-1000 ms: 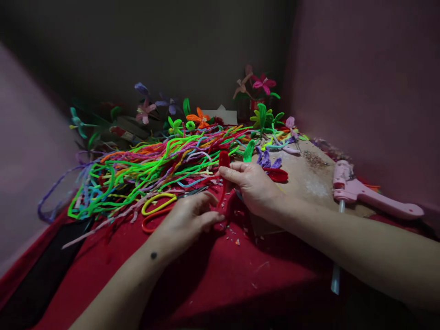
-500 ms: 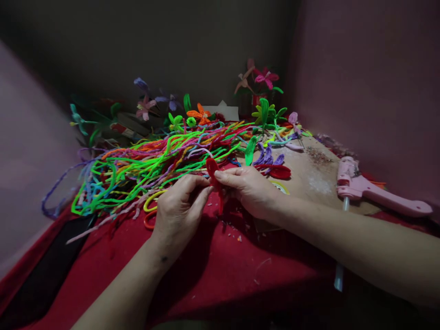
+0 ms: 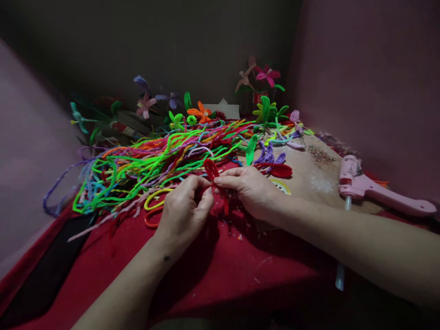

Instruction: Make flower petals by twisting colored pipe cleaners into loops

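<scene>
Between my two hands is a red pipe cleaner [image 3: 211, 168], bent into a petal-like loop whose rounded end points up and whose tail hangs below the fingers. My right hand [image 3: 245, 185] pinches it at the base of the loop with thumb and fingertips. My left hand [image 3: 184, 204] is closed, its thumb and forefinger pressed on the red strand from the left side. The fingers hide the spot where the strands meet. Just behind lies a heap of loose pipe cleaners [image 3: 147, 158] in green, pink, orange and purple. Yellow-and-red-handled scissors [image 3: 154, 208] lie beside my left hand.
A pink glue gun [image 3: 378, 190] with a clear glue stick lies at right on a brown board [image 3: 302, 169]. Purple petals [image 3: 268, 153], a red loop [image 3: 280, 170] and a tape roll [image 3: 282, 186] are near my right hand. Finished flowers [image 3: 201, 112] stand behind; a black object [image 3: 48, 270] lies left.
The red loop tilts more to the left, and its tail has swung slightly right. My left hand has turned slightly and moved right, closer to my right hand.
</scene>
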{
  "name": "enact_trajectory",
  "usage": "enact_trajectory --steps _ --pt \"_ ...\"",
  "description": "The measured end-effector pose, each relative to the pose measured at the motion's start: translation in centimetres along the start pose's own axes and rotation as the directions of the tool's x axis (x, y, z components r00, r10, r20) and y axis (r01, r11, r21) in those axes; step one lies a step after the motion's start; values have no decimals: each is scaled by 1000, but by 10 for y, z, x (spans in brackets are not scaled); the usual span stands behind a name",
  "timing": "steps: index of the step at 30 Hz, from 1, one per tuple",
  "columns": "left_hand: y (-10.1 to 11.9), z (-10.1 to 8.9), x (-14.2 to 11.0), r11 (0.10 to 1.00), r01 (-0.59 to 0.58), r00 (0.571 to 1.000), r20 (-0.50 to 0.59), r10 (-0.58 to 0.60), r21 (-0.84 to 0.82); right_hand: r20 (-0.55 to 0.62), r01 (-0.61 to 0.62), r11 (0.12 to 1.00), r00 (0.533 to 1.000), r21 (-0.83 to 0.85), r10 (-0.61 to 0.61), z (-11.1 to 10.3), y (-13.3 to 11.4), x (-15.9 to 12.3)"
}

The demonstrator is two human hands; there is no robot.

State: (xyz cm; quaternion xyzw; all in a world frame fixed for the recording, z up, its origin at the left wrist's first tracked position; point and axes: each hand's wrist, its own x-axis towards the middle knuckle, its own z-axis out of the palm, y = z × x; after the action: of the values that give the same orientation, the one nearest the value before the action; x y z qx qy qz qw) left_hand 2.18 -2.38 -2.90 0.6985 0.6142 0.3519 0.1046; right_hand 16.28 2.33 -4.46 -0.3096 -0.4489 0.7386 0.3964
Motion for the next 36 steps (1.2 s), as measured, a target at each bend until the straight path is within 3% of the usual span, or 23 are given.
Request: enact_trajectory --steps 3,6,14,15,17,19,21,25,28,36 --pt "4 0 1 953 196 979 106 -176 -231 -4 -4 1000 1000 -10 4 0 1 -1" --pt "6 -3 1 862 344 935 216 -280 -372 -17 0 1000 1000 -19 0 1 1 -2" --pt "-1 -9 4 632 545 823 497 -276 -551 -21 29 1000 999 3 -29 -2 1 3" --pt "-1 -9 4 646 535 828 489 -274 -545 -25 35 999 999 11 -35 -3 1 4" --pt "1 -8 3 729 444 884 386 -263 -521 -38 33 999 999 19 -32 -4 1 5" --pt "1 -6 3 832 278 956 225 -189 -480 -55 19 1000 998 18 -18 -4 1 5" --pt "0 -4 2 916 66 997 66 -44 -395 -65 -10 1000 998 24 11 -3 -1 4" --pt "-5 -1 1 961 -266 961 -104 258 -77 -85 -98 992 991 81 105 0 -3 2" --pt "-8 -1 2 947 -320 941 -111 321 24 -79 -166 979 981 118 176 0 -5 1" --pt "-10 -2 1 943 -319 938 -109 328 92 -18 -244 954 968 175 251 -2 -6 2"
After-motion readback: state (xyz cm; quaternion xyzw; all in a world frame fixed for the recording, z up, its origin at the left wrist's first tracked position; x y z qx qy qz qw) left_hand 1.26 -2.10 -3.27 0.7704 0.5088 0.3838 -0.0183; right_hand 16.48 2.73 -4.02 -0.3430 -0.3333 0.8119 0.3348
